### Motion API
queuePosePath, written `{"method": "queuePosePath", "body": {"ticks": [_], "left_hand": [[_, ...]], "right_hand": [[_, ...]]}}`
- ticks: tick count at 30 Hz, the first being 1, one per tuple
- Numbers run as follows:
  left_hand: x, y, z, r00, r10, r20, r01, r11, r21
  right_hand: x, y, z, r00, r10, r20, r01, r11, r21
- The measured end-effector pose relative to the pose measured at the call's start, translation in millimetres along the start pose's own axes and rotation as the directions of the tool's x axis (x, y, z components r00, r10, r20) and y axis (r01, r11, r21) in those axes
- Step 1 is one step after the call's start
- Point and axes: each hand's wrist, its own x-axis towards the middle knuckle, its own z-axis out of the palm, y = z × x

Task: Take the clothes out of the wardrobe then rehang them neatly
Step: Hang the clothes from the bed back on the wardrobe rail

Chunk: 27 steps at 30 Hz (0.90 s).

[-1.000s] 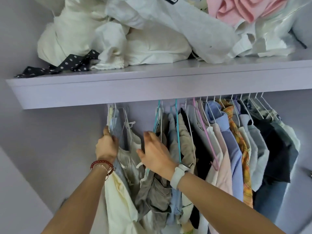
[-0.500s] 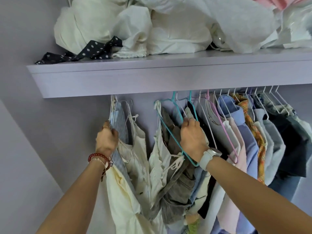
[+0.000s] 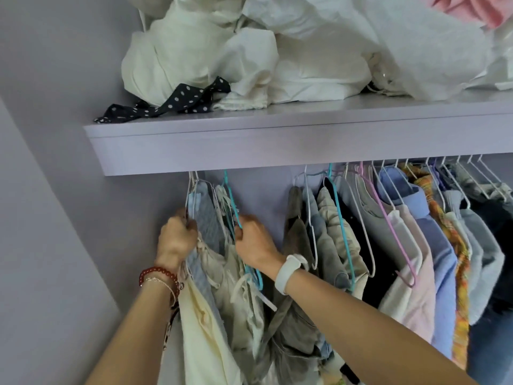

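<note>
Single head-worn wide-angle view, close in, tilted upward from below the lilac shelf (image 3: pixel 277 145) at the hanging clothes (image 3: pixel 388 232), both forearms entering from bottom edge; no second view to overlap.

Left hand (image 3: pixel 177 237): curled round white wire hangers (image 3: pixel 191 190) at the rail's left end.
Right hand (image 3: pixel 254 243): grips a teal hanger (image 3: pixel 231 201) beside them.
Other clothes (image 3: pixel 388 245): hang apart, rightward.
Shelf (image 3: pixel 277 143): piled white fabric (image 3: pixel 249 51).
</note>
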Motion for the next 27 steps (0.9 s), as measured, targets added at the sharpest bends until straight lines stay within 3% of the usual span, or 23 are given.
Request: {"method": "queuePosePath", "body": {"ticks": [3, 6, 7, 10, 14, 17, 19, 21, 24, 27], "left_hand": [[0.0, -5.7, -2.4, 0.998, 0.050, 0.031, -0.046, 0.993, -0.110], [-1.9, -4.7, -1.2, 0.992, -0.015, 0.127, 0.073, 0.882, -0.465], [-0.8, -4.9, -0.7, 0.989, -0.041, 0.142, 0.109, 0.852, -0.512], [1.2, -6.8, -0.1, 0.985, -0.058, 0.161, 0.128, 0.873, -0.470], [-0.2, -3.9, 6.3, 0.982, -0.106, 0.156, 0.137, 0.970, -0.203], [-17.0, 22.6, 7.9, 0.997, -0.061, -0.045, 0.063, 0.997, 0.041], [-32.6, 43.5, 14.1, 0.973, 0.143, -0.181, -0.106, 0.974, 0.200], [-45.6, 62.5, 26.7, 0.914, 0.326, -0.241, -0.284, 0.939, 0.191], [-61.4, 89.9, 57.6, 0.920, 0.381, -0.095, -0.390, 0.914, -0.112], [-76.1, 110.1, 100.5, 0.930, 0.331, 0.163, -0.277, 0.918, -0.283]], "right_hand": [[10.1, -5.4, 27.7, 0.999, -0.019, 0.051, 0.017, 0.999, 0.048], [18.2, -10.1, 48.2, 0.990, -0.006, 0.141, 0.007, 1.000, -0.008], [20.7, -9.8, 51.9, 0.984, 0.001, 0.177, 0.004, 1.000, -0.029], [23.7, -4.4, 51.2, 0.965, -0.040, 0.258, 0.044, 0.999, -0.009], [18.9, 4.1, 33.8, 0.958, -0.086, 0.272, 0.065, 0.994, 0.088], [8.9, 18.5, 5.4, 0.988, -0.132, 0.081, 0.134, 0.991, -0.021], [-4.9, 30.5, -22.6, 0.979, -0.178, -0.098, 0.173, 0.983, -0.060], [-20.6, 46.2, -52.0, 0.933, -0.225, -0.282, 0.196, 0.972, -0.127], [-40.8, 82.9, -88.3, 0.828, -0.209, -0.520, 0.091, 0.966, -0.243], [-61.1, 125.1, -113.3, 0.797, -0.024, -0.604, -0.183, 0.943, -0.279]]}}
